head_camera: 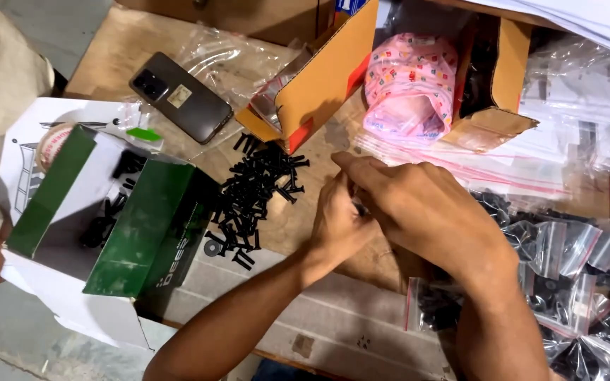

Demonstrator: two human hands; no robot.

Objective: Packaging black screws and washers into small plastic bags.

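Desk [361, 331]: wooden top that fills most of the frame, with pale taped cardboard along its lower edge.
Green box [135, 226]: open, green and white, at the left of the frame; a few black parts lie inside it.
Orange cardboard box [326, 77]: stands open at upper centre, its flap leaning toward the screw pile.
Pink bundle [411, 88]: patterned pink wrapping, upper centre right, between two cardboard flaps.
Filled bags [573, 282]: clear zip bags of black screws heaped at the lower right, beside and partly under the right forearm.
Phone [181, 97]: dark, lying flat at upper left, its long axis running from upper left to lower right.
Screw pile [255, 194]: loose black screws at centre, just left of the hands; the pile stretches from upper right to lower left, with single screws pointing every way.
Right hand [418, 204]: centre of the frame, fingers curled and pressed against the left hand, closed on something small and dark; what it is cannot be told.
Left hand [337, 219]: just below and left of the right hand, fingers pinched together at the same spot.
Washer [212, 248]: a single dark ring at the lower end of the pile.
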